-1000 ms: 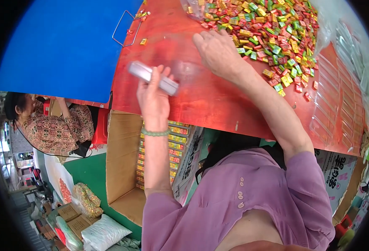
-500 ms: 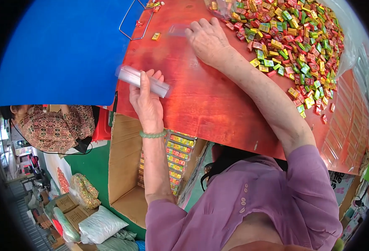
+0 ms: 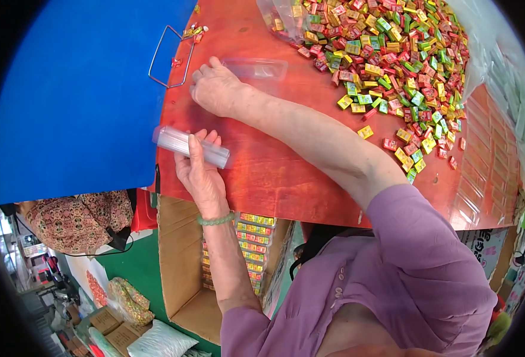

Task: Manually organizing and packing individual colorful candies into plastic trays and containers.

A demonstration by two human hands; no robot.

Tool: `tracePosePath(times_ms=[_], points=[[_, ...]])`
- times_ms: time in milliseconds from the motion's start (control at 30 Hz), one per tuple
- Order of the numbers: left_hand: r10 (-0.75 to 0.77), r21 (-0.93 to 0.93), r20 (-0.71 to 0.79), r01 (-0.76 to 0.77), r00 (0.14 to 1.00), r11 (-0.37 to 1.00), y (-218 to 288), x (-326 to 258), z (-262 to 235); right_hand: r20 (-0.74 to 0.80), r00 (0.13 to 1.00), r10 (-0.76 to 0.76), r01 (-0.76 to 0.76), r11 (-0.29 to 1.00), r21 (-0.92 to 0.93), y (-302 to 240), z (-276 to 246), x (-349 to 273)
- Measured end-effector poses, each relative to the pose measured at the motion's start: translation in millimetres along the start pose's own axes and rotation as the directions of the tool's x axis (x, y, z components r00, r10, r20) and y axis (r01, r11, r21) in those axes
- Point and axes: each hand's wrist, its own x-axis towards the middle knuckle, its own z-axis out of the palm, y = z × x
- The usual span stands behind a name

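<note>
My left hand is closed around a stack of clear plastic trays, held above the near left part of the red table. Farther off, my right hand is low over the tabletop with its fingers curled inward. Whatever is under or between those fingers is hidden. Just beyond the right wrist, a single clear plastic tray lies on the table. A big heap of small red, yellow and green packets covers the far right, and one yellow packet lies apart from it.
A bent metal wire frame stands by the blue board on the left. Clear plastic sheeting borders the heap. Below the table edge, a cardboard box holds filled trays. Another person sits at the left.
My right hand has moved left, past the clear tray, to where a yellow packet lay; that packet is now out of sight. My left hand still holds the stack. The whole view has shifted.
</note>
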Motion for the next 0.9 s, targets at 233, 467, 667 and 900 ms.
tracePosePath(times_ms=[233, 467, 667, 900], points=[[-0.003, -0.019, 0.029, 0.004, 1.0, 1.0, -1.4, -1.9, -4.1, -0.026, 0.999, -0.026, 0.024, 0.997, -0.071, 26.4, -65.1, -85.2], [-0.07, -0.113, 0.113, 0.083, 0.991, 0.99, -5.9, -11.8, 5.4, 0.184, 0.976, 0.119, -0.082, 0.977, -0.198, 71.3, -115.5, -166.3], [-0.235, -0.366, 0.252, 0.318, 0.939, 0.875, -7.6, -38.9, 33.3, 0.161, 0.983, -0.086, -0.041, 0.755, 0.654, 37.3, -102.3, -154.3], [-0.218, -0.455, 0.312, 0.346, 0.925, 0.82, -0.3, -53.7, 41.1, 0.283, 0.954, -0.101, -0.244, 0.291, 0.925, 16.9, -76.6, -154.7]])
